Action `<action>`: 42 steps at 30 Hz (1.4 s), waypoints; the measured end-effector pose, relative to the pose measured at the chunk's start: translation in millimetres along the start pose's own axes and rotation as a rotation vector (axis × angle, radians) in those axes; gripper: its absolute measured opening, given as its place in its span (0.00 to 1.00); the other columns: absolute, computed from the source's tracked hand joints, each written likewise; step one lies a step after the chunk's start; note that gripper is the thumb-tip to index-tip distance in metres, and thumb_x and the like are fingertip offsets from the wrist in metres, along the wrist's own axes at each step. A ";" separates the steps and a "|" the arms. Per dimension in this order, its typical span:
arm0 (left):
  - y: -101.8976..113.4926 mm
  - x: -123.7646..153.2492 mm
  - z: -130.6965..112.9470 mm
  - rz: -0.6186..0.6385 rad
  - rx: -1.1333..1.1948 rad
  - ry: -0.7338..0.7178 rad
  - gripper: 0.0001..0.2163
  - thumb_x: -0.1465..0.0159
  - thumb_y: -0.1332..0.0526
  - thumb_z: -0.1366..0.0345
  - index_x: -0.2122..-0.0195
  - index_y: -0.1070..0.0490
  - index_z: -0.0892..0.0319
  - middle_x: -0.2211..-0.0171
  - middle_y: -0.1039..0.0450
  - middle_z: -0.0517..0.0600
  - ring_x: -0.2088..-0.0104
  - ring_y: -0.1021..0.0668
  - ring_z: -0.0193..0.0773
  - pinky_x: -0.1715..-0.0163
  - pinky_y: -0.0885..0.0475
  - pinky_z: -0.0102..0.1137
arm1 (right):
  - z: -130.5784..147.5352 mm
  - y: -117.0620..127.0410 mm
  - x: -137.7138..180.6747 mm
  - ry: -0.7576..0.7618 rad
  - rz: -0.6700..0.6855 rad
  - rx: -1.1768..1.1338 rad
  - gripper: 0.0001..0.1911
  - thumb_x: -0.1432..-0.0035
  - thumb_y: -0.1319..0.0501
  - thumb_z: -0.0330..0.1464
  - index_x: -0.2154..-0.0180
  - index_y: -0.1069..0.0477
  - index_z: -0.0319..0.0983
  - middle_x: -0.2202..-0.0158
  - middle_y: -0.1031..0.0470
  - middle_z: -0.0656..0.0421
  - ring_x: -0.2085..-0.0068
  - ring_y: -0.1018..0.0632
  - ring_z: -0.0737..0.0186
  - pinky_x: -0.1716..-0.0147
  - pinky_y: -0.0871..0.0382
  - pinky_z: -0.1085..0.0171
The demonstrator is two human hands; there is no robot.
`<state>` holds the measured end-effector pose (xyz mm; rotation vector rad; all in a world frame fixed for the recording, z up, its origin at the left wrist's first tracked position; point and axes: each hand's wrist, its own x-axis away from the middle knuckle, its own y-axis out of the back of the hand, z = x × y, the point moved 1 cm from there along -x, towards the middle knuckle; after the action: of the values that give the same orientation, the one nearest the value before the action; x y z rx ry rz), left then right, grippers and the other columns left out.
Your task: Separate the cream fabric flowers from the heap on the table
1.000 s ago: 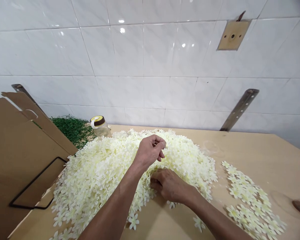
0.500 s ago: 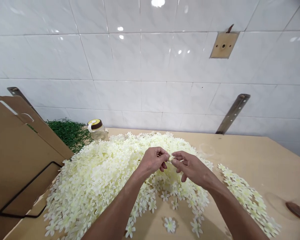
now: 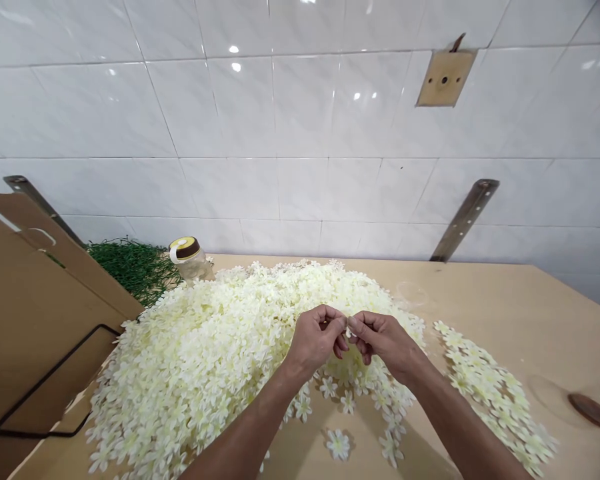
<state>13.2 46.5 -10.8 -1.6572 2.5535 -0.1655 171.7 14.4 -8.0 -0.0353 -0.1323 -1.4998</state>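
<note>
A big heap of cream fabric flowers (image 3: 220, 340) covers the middle of the tan table (image 3: 520, 300). Above its near edge my left hand (image 3: 316, 337) and my right hand (image 3: 383, 337) meet fingertip to fingertip. Both are pinched on one small cream flower (image 3: 349, 330) between them, mostly hidden by the fingers. A single loose flower (image 3: 338, 444) lies on the table below my hands.
A smaller row of flowers (image 3: 495, 390) lies at the right. A cardboard box (image 3: 35, 313) with a black strap stands at the left, green plastic stems (image 3: 127, 263) and a small jar (image 3: 187, 257) behind it. A clear dish (image 3: 580, 403) sits at the right edge. The white tiled wall is behind.
My right hand rose from the heap's near edge to meet the left. Both hands then closed together on a flower and dropped slightly toward me.
</note>
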 end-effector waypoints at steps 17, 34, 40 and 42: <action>5.5 -6.2 -14.4 -0.112 0.046 0.058 0.08 0.41 0.35 0.63 0.69 0.28 0.64 0.81 0.29 0.49 0.81 0.27 0.33 0.79 0.31 0.28 | 13.8 -7.2 -8.9 0.052 -0.050 0.078 0.23 0.46 0.34 0.52 0.71 0.29 0.38 0.78 0.32 0.62 0.77 0.28 0.65 0.75 0.28 0.62; -1.8 4.6 -27.4 -0.012 0.138 0.039 0.13 0.40 0.34 0.57 0.68 0.28 0.63 0.80 0.29 0.49 0.78 0.25 0.35 0.77 0.30 0.29 | 23.2 -6.4 4.8 0.045 -0.105 -0.067 0.22 0.52 0.29 0.50 0.69 0.28 0.38 0.80 0.29 0.63 0.78 0.28 0.66 0.75 0.27 0.63; -1.0 4.0 -26.3 0.033 0.208 0.096 0.14 0.43 0.32 0.57 0.70 0.28 0.64 0.79 0.28 0.49 0.79 0.27 0.32 0.78 0.32 0.28 | 26.5 -5.3 7.8 0.038 -0.047 -0.101 0.21 0.50 0.30 0.49 0.74 0.29 0.38 0.79 0.30 0.62 0.78 0.29 0.67 0.75 0.29 0.64; 0.4 3.1 -26.1 0.044 0.226 0.101 0.14 0.43 0.32 0.56 0.71 0.28 0.64 0.79 0.28 0.50 0.79 0.27 0.31 0.78 0.33 0.27 | 29.9 -5.7 9.6 0.034 -0.002 -0.120 0.22 0.48 0.32 0.50 0.73 0.27 0.37 0.77 0.29 0.60 0.76 0.28 0.66 0.73 0.28 0.64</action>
<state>8.0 44.9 15.0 -1.5445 2.5279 -0.5267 164.7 7.7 22.4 -0.1057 -0.0151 -1.5085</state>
